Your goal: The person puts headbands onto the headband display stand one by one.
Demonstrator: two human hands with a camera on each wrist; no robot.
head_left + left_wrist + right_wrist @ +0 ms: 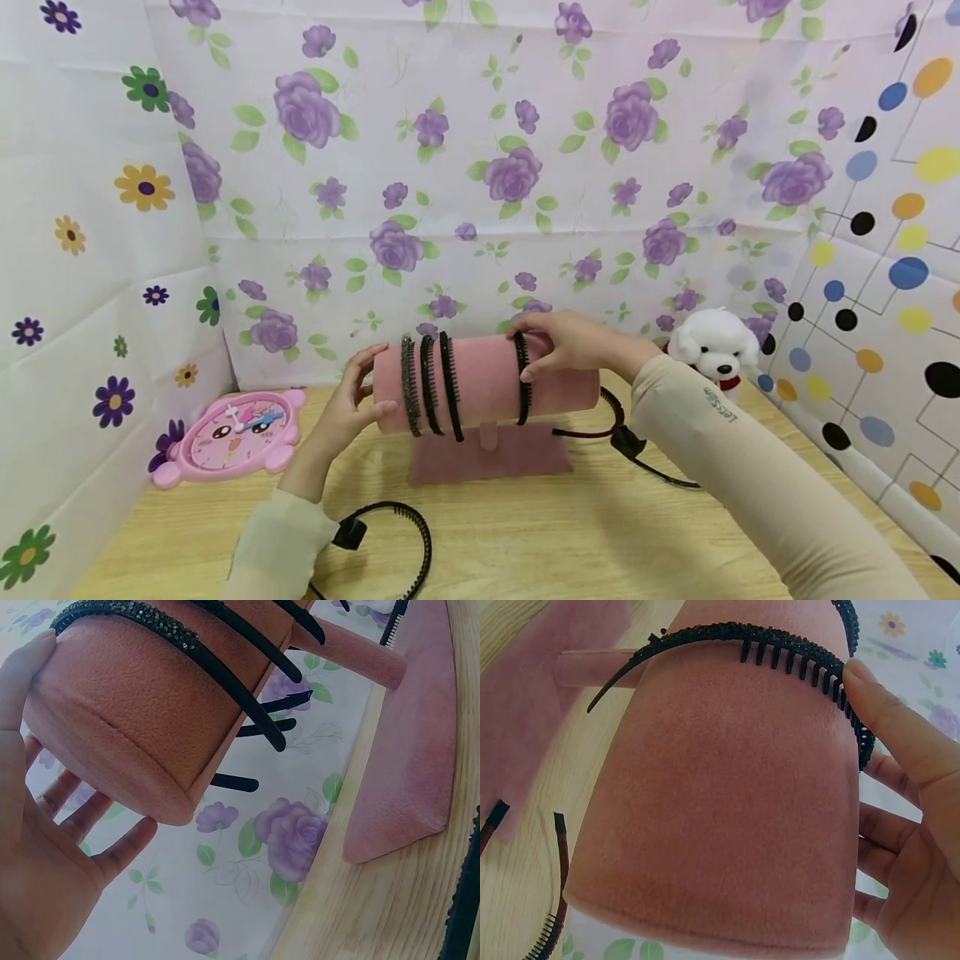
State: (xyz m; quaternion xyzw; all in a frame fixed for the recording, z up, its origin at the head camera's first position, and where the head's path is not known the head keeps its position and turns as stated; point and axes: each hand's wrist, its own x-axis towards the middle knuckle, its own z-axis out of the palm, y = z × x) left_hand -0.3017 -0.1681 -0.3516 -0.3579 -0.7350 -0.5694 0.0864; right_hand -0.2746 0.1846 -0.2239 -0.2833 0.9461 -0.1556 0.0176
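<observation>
OK so the band [523, 400] is sitting around the right-hand part of the roll [483, 375], teeth pointing toward the roll's right end, and its front tip is poking out free of the roll. The right hand [581, 343] is pinching it, thumb on the front, other fingers curling round behind. The left hand [347, 410] is gripping the roll's left end, thumb in front, fingers lying a bit apart behind.

IMO that left grip is doing the important part: the roll is resting on one post [488, 436], so I'd be bracing it against twisting the whole time. With the band, I'd be nudging both arms evenly, since they look springy and a one-sided tug could be popping it off. Mind the teeth too, they might be snagging the fuzzy cover.

Further left, three bands [451, 387] are hugging the roll with gaps between them, handy for judging straightness. The base [487, 467] is standing on the table [540, 533]. One loose band [428, 533] is lying by the left sleeve [281, 537], another [619, 408] behind the right arm. The clock [236, 437] and toy dog [712, 346] are sitting well apart from the action.
</observation>
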